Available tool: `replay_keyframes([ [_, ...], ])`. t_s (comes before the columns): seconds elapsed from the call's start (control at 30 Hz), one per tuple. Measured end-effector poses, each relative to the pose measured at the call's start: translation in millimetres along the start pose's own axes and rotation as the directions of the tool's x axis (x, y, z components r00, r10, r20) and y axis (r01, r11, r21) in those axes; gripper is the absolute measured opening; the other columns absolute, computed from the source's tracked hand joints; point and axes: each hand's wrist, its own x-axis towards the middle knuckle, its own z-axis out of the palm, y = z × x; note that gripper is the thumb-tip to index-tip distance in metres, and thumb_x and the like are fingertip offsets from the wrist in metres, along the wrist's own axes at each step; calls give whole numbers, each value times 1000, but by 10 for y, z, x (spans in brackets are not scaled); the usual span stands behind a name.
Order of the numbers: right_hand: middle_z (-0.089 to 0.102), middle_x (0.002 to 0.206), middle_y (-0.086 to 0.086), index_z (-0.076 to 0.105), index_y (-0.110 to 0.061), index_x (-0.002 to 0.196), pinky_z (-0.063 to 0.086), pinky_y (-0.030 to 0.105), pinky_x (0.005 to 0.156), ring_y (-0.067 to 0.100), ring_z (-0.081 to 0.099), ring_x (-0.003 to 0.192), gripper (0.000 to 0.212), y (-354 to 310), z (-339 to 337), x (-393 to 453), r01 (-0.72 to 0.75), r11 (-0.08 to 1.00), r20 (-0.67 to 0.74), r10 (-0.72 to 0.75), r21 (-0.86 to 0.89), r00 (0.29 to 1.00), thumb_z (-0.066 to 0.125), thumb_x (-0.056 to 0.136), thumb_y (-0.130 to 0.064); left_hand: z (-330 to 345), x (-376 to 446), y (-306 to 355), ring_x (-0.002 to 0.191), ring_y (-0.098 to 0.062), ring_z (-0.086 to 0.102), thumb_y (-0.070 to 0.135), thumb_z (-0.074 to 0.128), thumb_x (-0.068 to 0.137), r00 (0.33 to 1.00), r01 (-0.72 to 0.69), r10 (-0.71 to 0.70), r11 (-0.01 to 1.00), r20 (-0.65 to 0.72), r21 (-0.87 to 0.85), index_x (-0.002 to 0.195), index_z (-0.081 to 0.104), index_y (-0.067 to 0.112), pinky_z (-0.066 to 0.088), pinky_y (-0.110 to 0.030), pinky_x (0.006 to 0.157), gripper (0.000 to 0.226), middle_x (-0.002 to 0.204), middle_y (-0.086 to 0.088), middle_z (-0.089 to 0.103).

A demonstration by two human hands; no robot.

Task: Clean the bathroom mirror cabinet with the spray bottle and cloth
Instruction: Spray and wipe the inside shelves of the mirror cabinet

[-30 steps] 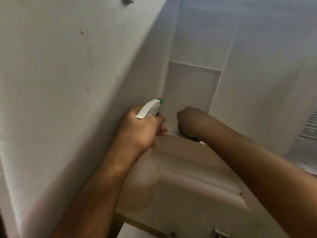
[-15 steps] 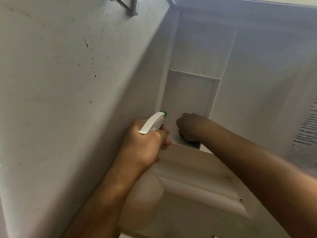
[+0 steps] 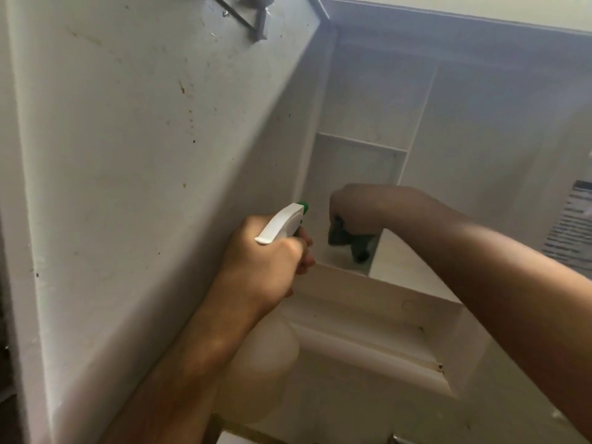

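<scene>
My left hand (image 3: 266,261) grips the neck of a spray bottle (image 3: 282,224) with a white trigger head and green nozzle; its translucent body (image 3: 262,370) hangs below my wrist. The nozzle points into the open white cabinet (image 3: 368,174). Inside the cabinet, my right hand (image 3: 355,209) holds a dark cloth (image 3: 339,235) bunched under its curled fingers, just above the lower shelf (image 3: 400,267). Part of the cloth is hidden by the hand.
The open cabinet door (image 3: 144,171), white with brown specks, fills the left side, with a metal hinge (image 3: 256,17) at its top. An upper shelf edge (image 3: 362,142) crosses the cabinet. A printed label (image 3: 570,225) sits at the far right.
My right hand with the cloth has lifted a little off the shelf and shifted inside the compartment. The view has tilted up. My left hand keeps its grip on the bottle.
</scene>
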Motion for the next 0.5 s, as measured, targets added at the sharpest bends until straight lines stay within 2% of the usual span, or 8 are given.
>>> replay_keyframes([
  [0.07,55,87,6,63,-11,94,46,28,64,22,55,65,14,9,-44,33,-60,996,-71,65,63,995,71,87,-19,-2,6,3,58,-8,63,2,53,85,1000,9,-9,1000,-11,-11,78,70,12,45,-23,49,21,63,-1,71],
  [0.13,51,81,7,62,-9,90,49,27,59,22,55,59,12,-21,46,29,-103,991,-50,107,84,993,72,87,-17,12,25,12,58,-9,63,1,53,84,999,22,-23,1000,-25,-20,80,70,11,44,-22,47,20,63,-1,70],
  [0.2,52,83,5,66,-4,105,48,29,64,23,57,67,16,-77,259,1,-97,994,-36,98,48,994,64,92,-13,41,46,17,59,-12,64,0,53,83,999,31,-31,999,-38,-22,82,70,10,43,-22,44,20,64,-3,71],
  [0.27,60,105,11,63,-3,117,48,33,73,30,63,91,24,-146,479,-16,-64,998,-49,66,27,997,53,96,-11,67,61,11,60,-13,64,0,53,83,998,34,-35,999,-52,-22,84,71,9,42,-21,42,21,65,-4,71],
  [0.33,59,121,17,61,-3,121,50,35,82,34,62,107,27,-193,597,-3,-44,998,-95,48,48,994,49,97,-8,92,59,2,61,-14,65,1,53,84,997,36,-37,999,-61,-13,85,72,9,42,-20,41,21,65,-4,72],
  [0.4,58,123,18,62,-3,121,49,34,83,34,61,110,28,-224,613,-5,-37,997,-112,45,74,993,50,96,-7,105,39,-4,62,-14,66,1,53,84,998,30,-30,1000,-61,-2,84,71,10,42,-21,42,21,65,-3,72],
  [0.5,60,117,17,64,-3,116,48,32,75,32,64,103,24,-241,613,-45,-21,996,-101,29,82,995,58,95,-11,128,15,13,62,-13,66,0,52,83,998,13,-12,1000,-63,20,82,71,10,44,-22,42,22,65,-3,72],
])
